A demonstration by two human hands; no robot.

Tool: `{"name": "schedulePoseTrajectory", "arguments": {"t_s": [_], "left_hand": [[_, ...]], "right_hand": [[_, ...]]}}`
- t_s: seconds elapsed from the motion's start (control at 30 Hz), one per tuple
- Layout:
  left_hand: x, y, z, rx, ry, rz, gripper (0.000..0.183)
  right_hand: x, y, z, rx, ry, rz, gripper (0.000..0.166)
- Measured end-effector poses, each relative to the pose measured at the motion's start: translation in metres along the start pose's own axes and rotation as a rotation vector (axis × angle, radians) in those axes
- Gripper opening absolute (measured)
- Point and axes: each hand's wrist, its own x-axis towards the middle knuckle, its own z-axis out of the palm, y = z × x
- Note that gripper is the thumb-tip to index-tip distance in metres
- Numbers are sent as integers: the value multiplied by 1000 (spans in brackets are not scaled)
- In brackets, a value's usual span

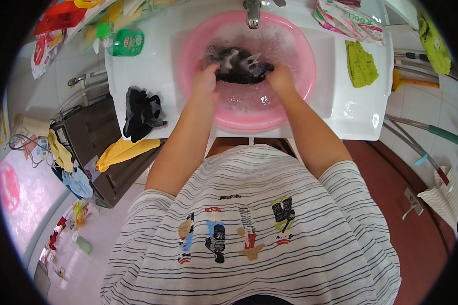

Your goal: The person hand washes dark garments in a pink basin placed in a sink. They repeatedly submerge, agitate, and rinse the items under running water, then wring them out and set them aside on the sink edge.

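A pink plastic basin (252, 122) with soapy water sits in the white washbasin, under the faucet. Black wet cloth (238, 70) with suds on it lies in the water between my hands. My left hand (206, 78) grips its left edge, with the thumb on top. The other end is pinched in my right hand (279, 78), near the basin's right side. More dark fabric, a crumpled black and grey bundle (141, 114), rests on the washbasin's left ledge.
At the back left stands a green soap bottle (128, 42). A lime-green cloth (360, 65) lies on the right ledge, below a plastic package (349, 23). The metal faucet (253, 17) overhangs the basin. A yellow towel (128, 150) hangs over a dark cabinet at left.
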Motion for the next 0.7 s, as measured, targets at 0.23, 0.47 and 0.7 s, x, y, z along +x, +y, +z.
{"name": "schedulePoseTrajectory", "arguments": {"t_s": [0.23, 0.47, 0.7], "left_hand": [[17, 1, 4, -402, -546, -132, 34], [2, 2, 8, -514, -740, -53, 33], [-25, -5, 24, -493, -345, -169, 32]], "right_hand": [[-97, -134, -6, 344, 111, -618, 41], [-138, -198, -29, 5, -70, -495, 26], [-53, -155, -42, -11, 147, -237, 31]]}}
